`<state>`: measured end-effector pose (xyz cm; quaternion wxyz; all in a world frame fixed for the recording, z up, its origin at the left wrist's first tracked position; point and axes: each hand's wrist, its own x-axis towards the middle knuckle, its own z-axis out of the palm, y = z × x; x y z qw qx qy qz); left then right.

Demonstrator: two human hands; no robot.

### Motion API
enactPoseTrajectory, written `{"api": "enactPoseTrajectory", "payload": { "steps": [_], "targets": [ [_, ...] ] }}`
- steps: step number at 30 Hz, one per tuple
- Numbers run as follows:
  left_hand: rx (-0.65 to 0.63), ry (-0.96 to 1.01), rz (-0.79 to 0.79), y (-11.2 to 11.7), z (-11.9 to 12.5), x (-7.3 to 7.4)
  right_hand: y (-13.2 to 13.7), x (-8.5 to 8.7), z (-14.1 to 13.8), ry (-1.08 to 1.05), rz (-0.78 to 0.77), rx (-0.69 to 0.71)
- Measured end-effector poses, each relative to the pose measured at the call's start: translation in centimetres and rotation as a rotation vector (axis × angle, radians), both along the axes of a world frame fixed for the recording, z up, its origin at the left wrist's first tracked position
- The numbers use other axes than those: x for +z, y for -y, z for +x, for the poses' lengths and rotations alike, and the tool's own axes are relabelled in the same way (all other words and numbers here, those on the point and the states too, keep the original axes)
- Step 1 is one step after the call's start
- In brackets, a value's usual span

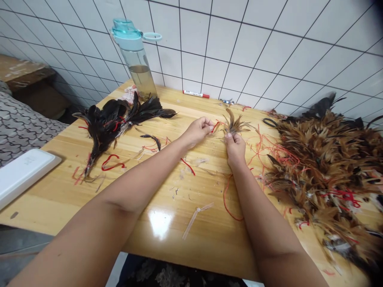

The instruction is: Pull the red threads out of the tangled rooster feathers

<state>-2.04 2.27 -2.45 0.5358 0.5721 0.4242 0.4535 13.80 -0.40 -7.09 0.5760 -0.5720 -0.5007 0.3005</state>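
Above the middle of the wooden table (167,191), my right hand (235,148) is closed around the base of a small bunch of brown feathers (233,122), whose tips fan upward. Just left of it, my left hand (200,130) pinches a short red string (216,126) between thumb and fingertips. The string reaches toward the feathers; whether it is fastened to them I cannot tell. Loose red string (229,199) curves down beside my right forearm, and a tangle of orange-red string (278,151) lies to the right.
A large heap of brown feathers (335,159) covers the right side. Dark feather bundles (113,119) lie at left, near a bottle (136,59) of liquid. A red marker (196,94) rests by the tiled wall. A white box-like object (28,173) sits at the left edge.
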Motion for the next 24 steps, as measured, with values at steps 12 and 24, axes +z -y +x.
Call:
{"api": "enactPoseTrajectory", "payload": {
  "steps": [12,24],
  "targets": [
    [0.365,-0.545,0.484,-1.3,-2.2,-0.8,0.3,0.6,-0.3,-0.023,-0.021,-0.031],
    [-0.135,-1.047,0.669,0.3,-0.4,-1.6,0.2,0.8,-0.2,-0.082,-0.004,-0.058]
  ]
}}
